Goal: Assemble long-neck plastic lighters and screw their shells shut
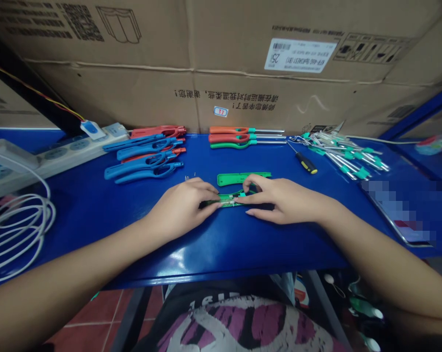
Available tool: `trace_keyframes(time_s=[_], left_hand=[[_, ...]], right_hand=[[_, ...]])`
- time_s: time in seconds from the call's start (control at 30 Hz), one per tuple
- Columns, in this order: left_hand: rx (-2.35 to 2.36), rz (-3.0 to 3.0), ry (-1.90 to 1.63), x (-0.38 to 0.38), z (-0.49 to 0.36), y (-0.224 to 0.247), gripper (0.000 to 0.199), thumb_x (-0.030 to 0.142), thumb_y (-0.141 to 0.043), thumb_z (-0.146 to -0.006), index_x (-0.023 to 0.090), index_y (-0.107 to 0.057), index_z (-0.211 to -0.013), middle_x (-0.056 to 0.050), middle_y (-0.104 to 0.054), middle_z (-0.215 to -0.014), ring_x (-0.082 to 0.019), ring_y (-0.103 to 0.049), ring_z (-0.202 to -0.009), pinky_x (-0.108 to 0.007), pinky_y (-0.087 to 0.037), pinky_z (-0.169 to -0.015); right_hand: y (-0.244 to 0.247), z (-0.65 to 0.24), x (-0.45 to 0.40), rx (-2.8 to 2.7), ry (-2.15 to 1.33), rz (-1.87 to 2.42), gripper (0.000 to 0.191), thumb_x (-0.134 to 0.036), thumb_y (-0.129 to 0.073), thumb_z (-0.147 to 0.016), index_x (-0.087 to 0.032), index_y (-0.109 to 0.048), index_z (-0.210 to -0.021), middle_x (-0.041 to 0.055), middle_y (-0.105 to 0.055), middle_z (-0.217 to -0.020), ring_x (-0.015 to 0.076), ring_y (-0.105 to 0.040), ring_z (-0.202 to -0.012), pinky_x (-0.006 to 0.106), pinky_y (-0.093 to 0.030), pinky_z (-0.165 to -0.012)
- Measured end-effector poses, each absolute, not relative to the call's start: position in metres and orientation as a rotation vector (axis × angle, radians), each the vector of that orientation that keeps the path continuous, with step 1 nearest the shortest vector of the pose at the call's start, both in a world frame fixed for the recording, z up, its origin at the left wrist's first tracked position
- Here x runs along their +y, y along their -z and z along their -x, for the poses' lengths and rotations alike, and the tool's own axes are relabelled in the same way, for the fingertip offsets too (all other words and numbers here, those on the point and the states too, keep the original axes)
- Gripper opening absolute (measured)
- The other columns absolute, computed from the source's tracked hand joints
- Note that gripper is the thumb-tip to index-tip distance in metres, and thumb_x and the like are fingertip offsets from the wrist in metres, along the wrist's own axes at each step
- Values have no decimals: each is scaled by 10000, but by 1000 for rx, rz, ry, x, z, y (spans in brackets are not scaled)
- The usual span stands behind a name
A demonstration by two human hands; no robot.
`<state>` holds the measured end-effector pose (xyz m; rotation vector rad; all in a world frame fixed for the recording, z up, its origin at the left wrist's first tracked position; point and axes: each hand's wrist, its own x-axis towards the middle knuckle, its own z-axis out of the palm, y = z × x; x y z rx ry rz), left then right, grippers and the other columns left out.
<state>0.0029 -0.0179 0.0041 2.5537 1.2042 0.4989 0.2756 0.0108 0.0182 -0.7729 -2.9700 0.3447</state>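
Between my hands an opened green lighter body half [228, 199] lies on the blue table, with small parts showing inside it. My left hand [186, 208] grips its left end, thumb and fingers closed around it. At its right end my right hand [279, 199] presses the inner parts with its fingertips, the other fingers curled. Just behind lies the matching green shell half [239, 179], flat on the table. Part of the green body is hidden under my fingers.
Blue and red lighter shells [147, 156] lie back left, beside a power strip [55, 154]. Long-nosed lighters [230, 138] sit at the back. To the right are a screwdriver [304, 163], metal tubes with green fittings [347, 151] and a phone [397, 215]. White cable [19, 230] coils left.
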Motion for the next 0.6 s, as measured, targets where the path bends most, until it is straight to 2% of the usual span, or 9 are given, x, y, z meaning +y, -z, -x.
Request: trace_keyframes(time_s=[0.1, 0.2, 0.3, 0.47, 0.6], left_hand=[[1192, -2563, -504, -18, -2, -3, 177, 234, -654, -934, 212, -792, -1041, -65, -768, -1074, -257, -683, -1018, -426, -564, -907], [1170, -2565, -509, -18, -2, -2, 168, 231, -679, -913, 195, -784, -1040, -73, -765, -1082, -263, -680, -1035, -437, -562, -924], [1141, -2561, -521, -17, -1, -1, 169, 231, -679, -915, 188, -776, -1047, -81, -764, -1083, -263, -679, -1038, -446, -560, -932], [1093, -2543, -623, -17, -2, 5, 172, 260, -670, -934, 175, -758, -1055, -85, -767, -1050, -249, -689, -1008, -427, -562, -921], [1119, -2550, -747, -18, -3, 4, 302, 325, -686, -928, 189, -701, -1197, -89, -739, -1162, -253, -665, -1078, -427, -547, -958]], right_hand=[[-17, -279, 15, -2822, -463, 766, 374, -336, -535, -991, -278, -632, -1347, 90, -584, -1228, 190, -636, -941, 320, -519, -796], [-15, -286, 24, -2661, -366, 940, 293, -274, -505, -989, -223, -674, -1223, 88, -615, -1164, 181, -628, -900, 305, -500, -776], [-12, -298, 37, -2669, -204, 1144, 214, -308, -568, -943, -214, -689, -1093, 82, -600, -1153, 163, -601, -787, 297, -469, -691], [-6, -311, 49, -2711, -451, 1078, 150, -331, -612, -915, -200, -653, -975, 76, -560, -1158, 150, -590, -818, 289, -478, -731], [-9, -303, 44, -2611, -456, 1053, 175, -360, -573, -956, -190, -610, -939, 71, -602, -1055, 153, -569, -795, 302, -467, -733]])
